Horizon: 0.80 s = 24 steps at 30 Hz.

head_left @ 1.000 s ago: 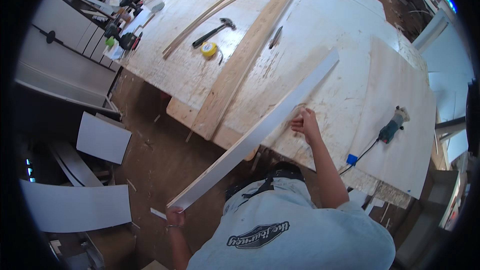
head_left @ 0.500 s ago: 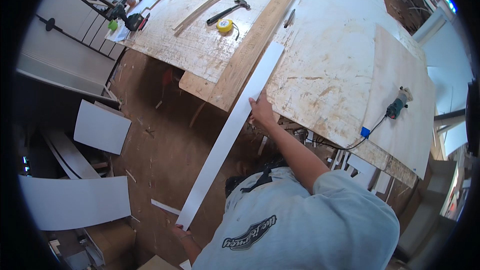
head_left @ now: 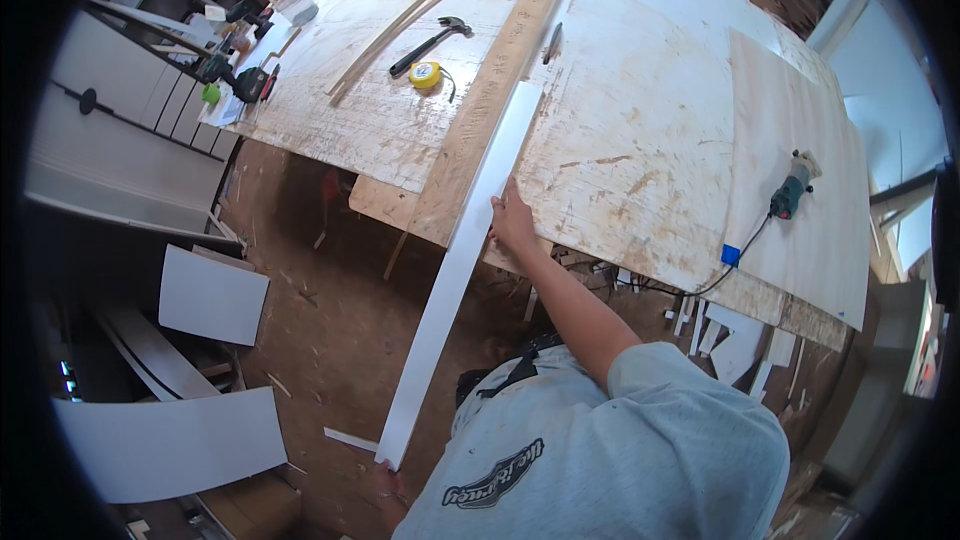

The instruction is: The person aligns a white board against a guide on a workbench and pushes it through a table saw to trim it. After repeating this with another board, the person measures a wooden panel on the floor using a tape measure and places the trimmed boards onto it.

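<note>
A long, narrow white board (head_left: 446, 292) slants from near my body up onto the worktable, its far end lying against a long wooden plank (head_left: 497, 78). At its near end, low in the picture, my left hand (head_left: 388, 480) is closed on it. My right hand (head_left: 512, 224) grips the board's right edge about midway, beside the table's front edge; part of its fingers is hidden by the board. Just past the board's far end lies a slim dark pen-like or knife-like tool (head_left: 553, 43), too small to name surely.
Left of the plank on the worktable (head_left: 620, 140) lie a hammer (head_left: 430, 46), a yellow tape measure (head_left: 425, 75) and curved wood strips (head_left: 400, 22). A corded trim router (head_left: 793, 188) rests on a thin plywood sheet (head_left: 800, 120) at right. White panels (head_left: 213, 295) stand at lower left.
The view has shifted slightly. The white board lies a little steeper, its far end now closer along the plank. Both hands keep their hold on it.
</note>
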Each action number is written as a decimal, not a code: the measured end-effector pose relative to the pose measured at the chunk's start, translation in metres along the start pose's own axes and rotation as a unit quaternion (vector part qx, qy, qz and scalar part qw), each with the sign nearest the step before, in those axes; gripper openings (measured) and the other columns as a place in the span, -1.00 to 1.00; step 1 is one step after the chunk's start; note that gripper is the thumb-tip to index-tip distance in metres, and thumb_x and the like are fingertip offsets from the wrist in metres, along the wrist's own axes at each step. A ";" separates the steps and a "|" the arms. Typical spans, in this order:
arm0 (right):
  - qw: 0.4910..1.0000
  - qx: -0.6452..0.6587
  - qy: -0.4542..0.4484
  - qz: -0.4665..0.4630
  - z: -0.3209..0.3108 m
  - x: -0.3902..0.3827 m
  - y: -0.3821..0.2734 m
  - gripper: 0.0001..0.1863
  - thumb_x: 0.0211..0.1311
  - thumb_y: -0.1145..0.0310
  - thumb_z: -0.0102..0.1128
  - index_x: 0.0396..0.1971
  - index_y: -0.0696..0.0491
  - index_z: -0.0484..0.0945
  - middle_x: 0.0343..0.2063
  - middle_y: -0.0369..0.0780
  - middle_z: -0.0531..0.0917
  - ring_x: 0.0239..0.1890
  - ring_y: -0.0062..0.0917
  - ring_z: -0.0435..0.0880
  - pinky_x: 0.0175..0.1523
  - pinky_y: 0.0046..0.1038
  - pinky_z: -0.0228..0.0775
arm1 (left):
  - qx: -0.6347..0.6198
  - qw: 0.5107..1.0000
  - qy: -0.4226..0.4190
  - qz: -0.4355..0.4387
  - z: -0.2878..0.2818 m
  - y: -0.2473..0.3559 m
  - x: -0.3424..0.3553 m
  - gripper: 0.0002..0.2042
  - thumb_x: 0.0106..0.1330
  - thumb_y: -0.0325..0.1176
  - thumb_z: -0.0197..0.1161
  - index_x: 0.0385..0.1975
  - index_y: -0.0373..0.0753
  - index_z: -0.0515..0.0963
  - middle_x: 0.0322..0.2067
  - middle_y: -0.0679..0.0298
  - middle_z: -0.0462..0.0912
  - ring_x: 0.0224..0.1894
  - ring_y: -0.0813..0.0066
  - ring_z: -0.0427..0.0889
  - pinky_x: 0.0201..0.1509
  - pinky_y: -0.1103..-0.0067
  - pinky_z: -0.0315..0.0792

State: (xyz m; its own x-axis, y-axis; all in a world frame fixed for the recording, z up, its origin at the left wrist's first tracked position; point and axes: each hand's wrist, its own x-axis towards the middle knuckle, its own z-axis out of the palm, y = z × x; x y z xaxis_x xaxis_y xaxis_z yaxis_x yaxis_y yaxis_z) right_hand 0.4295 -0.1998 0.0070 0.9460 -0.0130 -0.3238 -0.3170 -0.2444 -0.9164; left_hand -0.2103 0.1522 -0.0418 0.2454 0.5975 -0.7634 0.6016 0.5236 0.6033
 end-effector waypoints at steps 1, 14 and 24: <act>1.000 -0.004 0.004 0.009 -0.004 0.007 -0.001 -0.27 0.51 0.29 0.01 0.55 -0.03 -0.08 -0.56 -0.04 0.70 -0.67 -0.39 0.69 -0.50 -0.35 0.60 | 0.117 0.993 -0.007 0.030 0.004 0.008 -0.006 -0.79 0.39 -0.32 0.09 -0.08 -0.25 0.51 -0.15 0.16 0.56 -0.09 0.25 0.56 -0.06 0.33 0.52; 0.999 -0.019 0.027 0.041 -0.029 0.075 -0.015 -0.31 0.52 0.27 -0.04 0.55 -0.11 -0.05 -0.48 -0.03 0.73 -0.67 -0.35 0.70 -0.51 -0.34 0.63 | 0.185 0.981 0.034 0.040 0.074 0.041 -0.012 -0.77 0.40 -0.35 0.27 -0.26 -0.45 0.55 -0.25 0.11 0.63 -0.30 0.35 0.62 -0.37 0.48 0.62; 0.996 -0.016 0.082 0.011 -0.041 0.105 -0.019 -0.35 0.50 0.29 0.00 0.52 -0.09 0.07 -0.50 -0.01 0.72 -0.68 -0.35 0.69 -0.53 -0.34 0.61 | 0.216 0.964 0.084 0.127 0.098 0.033 -0.006 -0.73 0.34 -0.35 0.28 -0.23 -0.51 0.64 -0.32 0.12 0.67 -0.37 0.36 0.65 -0.40 0.51 0.57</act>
State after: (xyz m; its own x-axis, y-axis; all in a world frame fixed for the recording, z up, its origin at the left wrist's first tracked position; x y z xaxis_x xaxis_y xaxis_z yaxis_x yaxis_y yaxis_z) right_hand 0.5380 -0.2364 0.0002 0.9380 -0.1768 -0.2982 -0.3378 -0.2731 -0.9007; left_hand -0.1174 0.1063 -0.0403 0.3220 0.7817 -0.5340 0.8081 0.0668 0.5852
